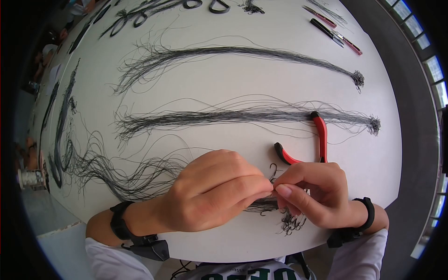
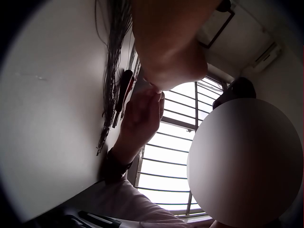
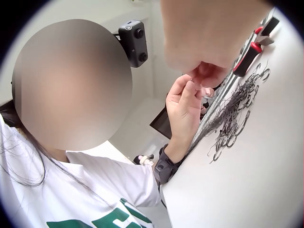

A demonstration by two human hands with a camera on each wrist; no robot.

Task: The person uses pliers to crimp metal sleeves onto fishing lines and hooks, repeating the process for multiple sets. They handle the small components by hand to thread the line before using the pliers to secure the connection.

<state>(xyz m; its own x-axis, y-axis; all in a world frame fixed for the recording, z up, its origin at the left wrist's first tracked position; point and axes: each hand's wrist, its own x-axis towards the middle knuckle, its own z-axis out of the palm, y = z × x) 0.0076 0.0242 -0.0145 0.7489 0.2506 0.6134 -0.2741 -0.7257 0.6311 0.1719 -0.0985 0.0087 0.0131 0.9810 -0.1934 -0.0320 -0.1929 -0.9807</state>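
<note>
My left hand (image 1: pixel 219 191) and right hand (image 1: pixel 312 191) meet fingertip to fingertip above the table. Between them they pinch a small dark fish hook (image 1: pixel 273 167), whose bend sticks up past the fingertips; its lower end is hidden by the fingers. In the right wrist view the left hand's (image 3: pixel 184 111) thumb and forefinger come together at the right hand's fingers. Below the hands lies a bundle of dark fishing line (image 1: pixel 144 179), with a cluster of hooks (image 1: pixel 293 223) at its right end. Red-and-black pliers (image 1: pixel 321 135) lie just beyond the right hand, their jaws hidden behind it.
Two more line bundles, a middle one (image 1: pixel 224 115) and a farther one (image 1: pixel 233 50), stretch across the white table (image 1: pixel 210 84), hooks clustered at their right ends. Cutting tools (image 1: pixel 326 31) lie far right. Coiled bundles (image 1: pixel 140 16) lie at the back, and a spool (image 1: pixel 31 178) stands left.
</note>
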